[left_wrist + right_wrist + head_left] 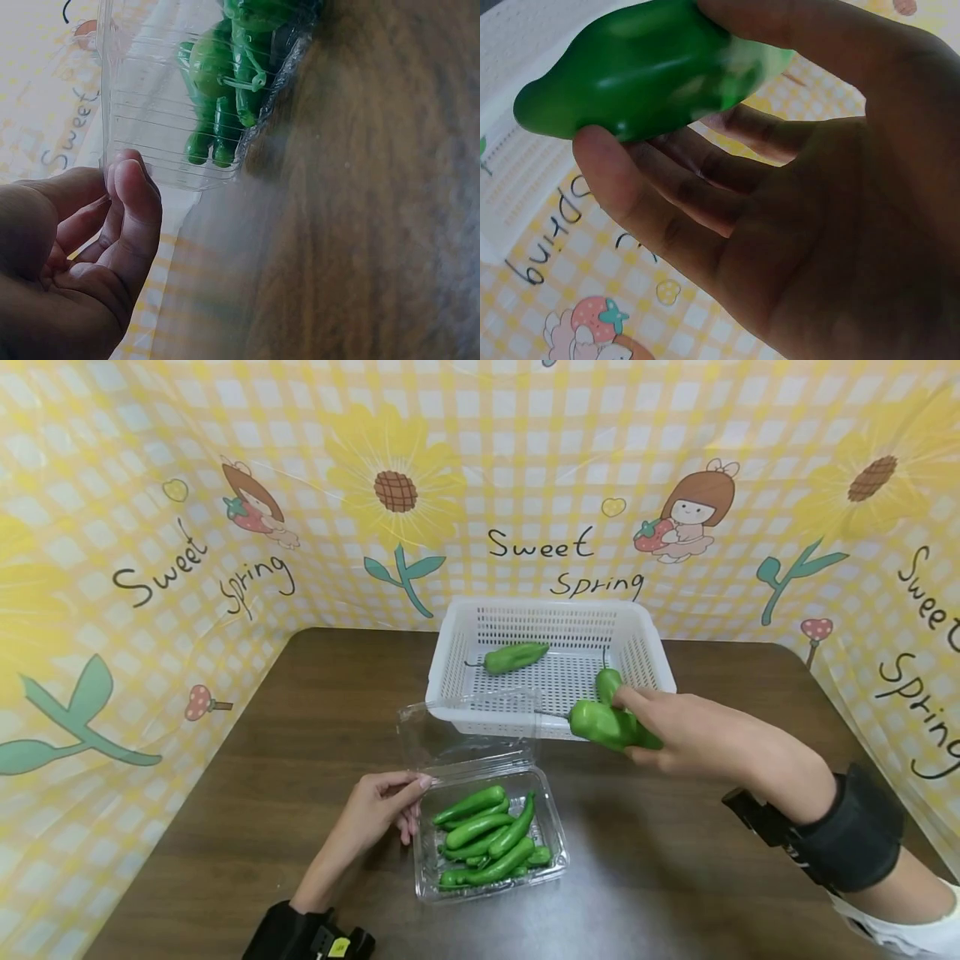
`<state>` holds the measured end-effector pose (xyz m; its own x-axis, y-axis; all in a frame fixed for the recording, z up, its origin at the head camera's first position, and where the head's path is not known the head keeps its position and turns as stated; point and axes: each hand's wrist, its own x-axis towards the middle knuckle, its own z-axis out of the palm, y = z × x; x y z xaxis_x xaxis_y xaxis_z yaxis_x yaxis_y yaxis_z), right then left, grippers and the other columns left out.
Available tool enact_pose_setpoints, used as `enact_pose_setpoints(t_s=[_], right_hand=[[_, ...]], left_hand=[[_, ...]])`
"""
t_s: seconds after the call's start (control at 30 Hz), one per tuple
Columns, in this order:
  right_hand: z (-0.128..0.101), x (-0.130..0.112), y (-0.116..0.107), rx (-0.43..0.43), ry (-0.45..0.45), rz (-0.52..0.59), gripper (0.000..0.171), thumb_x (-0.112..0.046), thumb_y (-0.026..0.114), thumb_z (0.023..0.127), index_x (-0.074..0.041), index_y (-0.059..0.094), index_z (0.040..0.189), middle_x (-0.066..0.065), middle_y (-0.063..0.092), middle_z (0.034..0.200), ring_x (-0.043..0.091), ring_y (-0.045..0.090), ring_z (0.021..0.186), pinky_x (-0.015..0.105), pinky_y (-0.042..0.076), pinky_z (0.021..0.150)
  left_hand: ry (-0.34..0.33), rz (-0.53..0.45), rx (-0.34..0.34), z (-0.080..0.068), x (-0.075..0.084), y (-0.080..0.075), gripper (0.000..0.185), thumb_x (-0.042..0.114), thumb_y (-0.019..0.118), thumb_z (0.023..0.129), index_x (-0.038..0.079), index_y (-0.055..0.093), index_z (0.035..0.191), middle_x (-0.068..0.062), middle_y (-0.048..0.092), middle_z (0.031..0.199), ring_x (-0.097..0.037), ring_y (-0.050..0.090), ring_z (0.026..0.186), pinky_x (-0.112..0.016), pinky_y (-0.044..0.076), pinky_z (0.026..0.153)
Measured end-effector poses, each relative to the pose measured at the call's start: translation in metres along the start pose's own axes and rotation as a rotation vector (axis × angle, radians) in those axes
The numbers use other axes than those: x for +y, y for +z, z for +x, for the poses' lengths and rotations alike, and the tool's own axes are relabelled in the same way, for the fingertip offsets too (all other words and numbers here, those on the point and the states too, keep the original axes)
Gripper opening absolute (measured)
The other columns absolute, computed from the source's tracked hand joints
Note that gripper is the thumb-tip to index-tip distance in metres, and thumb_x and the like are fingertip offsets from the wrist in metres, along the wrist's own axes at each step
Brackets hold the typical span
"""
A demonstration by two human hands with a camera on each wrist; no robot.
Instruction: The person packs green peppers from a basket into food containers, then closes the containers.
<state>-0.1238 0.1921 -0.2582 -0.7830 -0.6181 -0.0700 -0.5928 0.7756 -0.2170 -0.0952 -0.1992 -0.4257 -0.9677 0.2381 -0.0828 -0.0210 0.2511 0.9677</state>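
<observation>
One wide yellow-and-white checked cloth fills the back and sides of my head view, printed with sunflowers and "Sweet Spring". Next in size is the brown table, its wood grain dark. At its far edge I see the white basket, with slotted walls and a perforated floor. Nearer me sits the clear container, its lid raised and leaning back toward the basket's front.

My right hand grips a large pepper, thumb on one side and fingers on the other; my left hand pinches the container's edge near the hinge.

The large pepper is over the basket's front right rim. It is bright, glossy green, smooth-skinned, with a long thin stem pointing left. From the right wrist it looks darker, gently bulging, with a pale sheen near the fingers.

Two similar peppers show at the basket: one lying at left, slightly wrinkled, and one partly hidden at right; I cannot tell whether the fingers touch that one. Smallest are the slender peppers, shiny and heaped in the container.
</observation>
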Motion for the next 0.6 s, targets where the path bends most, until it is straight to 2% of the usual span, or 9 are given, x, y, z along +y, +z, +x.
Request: enact_pose_setpoints(t_s=[0.3,0.43,0.6], right_hand=[[0.004,-0.018,0.012,-0.039,-0.063,0.015,0.037,-0.018,0.074,0.087,-0.015,0.051,0.115,-0.002,0.055,0.095,0.011,0.05,0.074,0.027,0.045,0.064],[0.009,-0.027,0.019,-0.09,-0.092,0.018,0.037,-0.019,0.074,0.088,-0.014,0.05,0.116,-0.003,0.053,0.092,0.009,0.048,0.074,0.024,0.043,0.063],[0.013,-0.039,0.03,-0.131,-0.139,0.009,0.039,-0.02,0.076,0.087,-0.014,0.05,0.117,-0.004,0.053,0.092,0.009,0.048,0.075,0.026,0.045,0.063]], left_hand=[[-0.021,-0.006,0.01,0.0,0.001,0.001,0.028,0.024,0.062,0.099,0.001,0.071,0.112,-0.01,0.062,0.065,-0.017,0.061,0.046,-0.044,0.058,0.046],[0.005,0.006,0.006,0.0,0.001,0.001,0.029,0.022,0.061,0.1,-0.002,0.07,0.112,-0.011,0.062,0.066,-0.017,0.061,0.047,-0.044,0.058,0.046],[-0.014,-0.001,0.001,0.0,0.001,0.002,0.03,0.023,0.062,0.099,-0.002,0.07,0.113,-0.009,0.062,0.065,-0.016,0.061,0.047,-0.043,0.058,0.046]])
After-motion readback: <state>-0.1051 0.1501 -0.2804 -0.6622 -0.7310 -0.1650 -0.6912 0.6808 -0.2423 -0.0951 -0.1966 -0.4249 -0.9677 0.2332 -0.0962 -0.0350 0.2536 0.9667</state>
